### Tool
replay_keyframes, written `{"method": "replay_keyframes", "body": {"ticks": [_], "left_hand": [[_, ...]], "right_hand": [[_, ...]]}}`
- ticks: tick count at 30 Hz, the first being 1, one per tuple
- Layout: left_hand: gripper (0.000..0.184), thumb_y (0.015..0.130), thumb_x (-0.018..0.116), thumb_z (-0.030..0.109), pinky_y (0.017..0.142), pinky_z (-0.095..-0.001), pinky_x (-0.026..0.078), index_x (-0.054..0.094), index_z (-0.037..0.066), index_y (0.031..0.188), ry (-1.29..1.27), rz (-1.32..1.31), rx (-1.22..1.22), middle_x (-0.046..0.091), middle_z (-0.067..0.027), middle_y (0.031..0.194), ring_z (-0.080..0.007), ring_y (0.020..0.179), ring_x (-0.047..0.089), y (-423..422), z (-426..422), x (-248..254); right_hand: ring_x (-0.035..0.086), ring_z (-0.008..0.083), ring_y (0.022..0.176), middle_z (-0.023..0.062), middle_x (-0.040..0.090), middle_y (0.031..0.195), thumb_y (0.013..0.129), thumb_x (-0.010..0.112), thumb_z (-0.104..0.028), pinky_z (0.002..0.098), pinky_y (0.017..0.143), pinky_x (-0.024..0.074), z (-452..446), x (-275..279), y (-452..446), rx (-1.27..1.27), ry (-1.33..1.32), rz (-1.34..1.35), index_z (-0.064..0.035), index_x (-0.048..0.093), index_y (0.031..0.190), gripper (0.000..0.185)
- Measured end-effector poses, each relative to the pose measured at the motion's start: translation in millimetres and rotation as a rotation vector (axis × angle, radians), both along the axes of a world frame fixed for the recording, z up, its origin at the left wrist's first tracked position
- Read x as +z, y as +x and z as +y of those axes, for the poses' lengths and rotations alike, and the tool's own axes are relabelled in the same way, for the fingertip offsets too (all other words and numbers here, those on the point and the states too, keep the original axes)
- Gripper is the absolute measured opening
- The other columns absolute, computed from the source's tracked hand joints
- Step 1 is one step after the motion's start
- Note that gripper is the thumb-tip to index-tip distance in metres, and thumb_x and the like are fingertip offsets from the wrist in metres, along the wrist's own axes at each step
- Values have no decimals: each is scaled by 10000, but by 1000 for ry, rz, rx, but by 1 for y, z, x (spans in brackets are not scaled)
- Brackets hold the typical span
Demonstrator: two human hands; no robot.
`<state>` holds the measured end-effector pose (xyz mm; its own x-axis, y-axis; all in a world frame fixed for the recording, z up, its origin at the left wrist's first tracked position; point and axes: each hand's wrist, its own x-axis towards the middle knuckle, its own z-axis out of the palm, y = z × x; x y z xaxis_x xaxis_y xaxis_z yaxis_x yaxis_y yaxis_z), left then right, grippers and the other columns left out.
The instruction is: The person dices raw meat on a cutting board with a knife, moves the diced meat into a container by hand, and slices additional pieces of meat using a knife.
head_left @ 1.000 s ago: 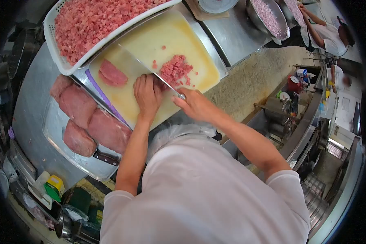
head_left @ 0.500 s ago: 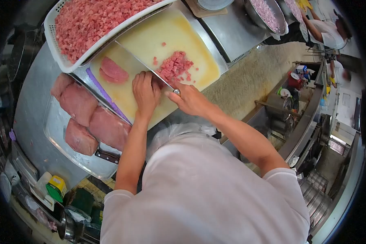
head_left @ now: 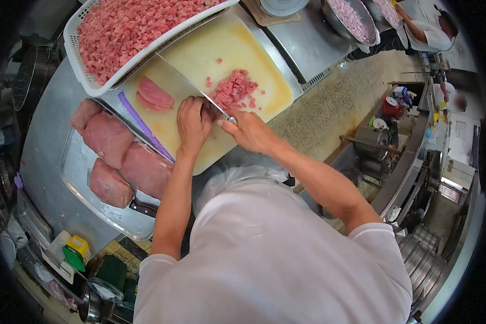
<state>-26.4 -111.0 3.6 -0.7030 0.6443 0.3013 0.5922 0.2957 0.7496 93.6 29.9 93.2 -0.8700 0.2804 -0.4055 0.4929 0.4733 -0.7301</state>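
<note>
My right hand (head_left: 249, 131) grips the handle of a long knife (head_left: 194, 87), its narrow blade slanting away to the upper left over the cutting board (head_left: 248, 43). Close beside the blade, my left hand (head_left: 193, 123) is closed with curled fingers on a piece of meat (head_left: 215, 112), mostly hidden under the fingers and knife. Past the blade lies a heap of diced meat (head_left: 234, 90), with a few loose cubes around it. Two overlapping meat slices (head_left: 154, 94) rest on the board left of the blade.
A white basket (head_left: 72, 54) heaped with diced meat stands at upper left. Large meat pieces (head_left: 109, 139) and a second knife's dark handle (head_left: 143, 208) lie in a metal tray (head_left: 76, 170). Bowls of chopped pink-white food and another person (head_left: 434, 38) are at upper right.
The whole view has shifted slightly. Both hands and the knife keep nearly the same place over the board, and the diced heap looks unchanged.
</note>
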Motion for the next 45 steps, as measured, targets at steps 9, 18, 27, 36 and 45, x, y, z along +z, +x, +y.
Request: {"method": "replay_keyframes", "body": {"ticks": [9,18,27,36,45], "left_hand": [[186,801,611,-19,780,-502,458,611,-13,987,0,80,-18,598,-206,907,-435,876,568,-1,-2,-5],[125,917,653,120,838,-529,461,640,36,1008,-104,-41,-127,682,-180,985,-420,937,618,8,-18,7],[230,755,640,37,826,-523,421,610,1,980,-63,76,-140,603,-193,941,-419,908,541,11,-20,-8],[224,760,632,51,846,-520,418,625,2,978,-103,50,-168,613,-188,960,-420,929,539,11,-25,1],[214,756,630,-24,835,-505,419,628,8,967,-75,73,-193,615,-179,944,-411,915,541,10,-23,9]], "right_hand": [[686,483,890,307,701,895,1043,596,-413,539,817,525,-5,17,10,-52,-69,-34,62,662,1046,480],[718,411,809,288,703,888,1052,564,-497,497,736,570,-4,-7,17,-15,-141,-71,-6,639,1179,513],[689,458,916,298,700,943,1085,527,-455,525,850,533,-18,5,34,-60,-135,58,46,627,1240,534],[693,456,903,289,699,917,1079,545,-441,519,834,533,-11,10,31,-10,-195,23,50,645,1161,508],[681,413,800,227,686,820,1078,549,-441,485,768,536,-20,-26,36,-41,-212,95,36,647,1136,490]]}}
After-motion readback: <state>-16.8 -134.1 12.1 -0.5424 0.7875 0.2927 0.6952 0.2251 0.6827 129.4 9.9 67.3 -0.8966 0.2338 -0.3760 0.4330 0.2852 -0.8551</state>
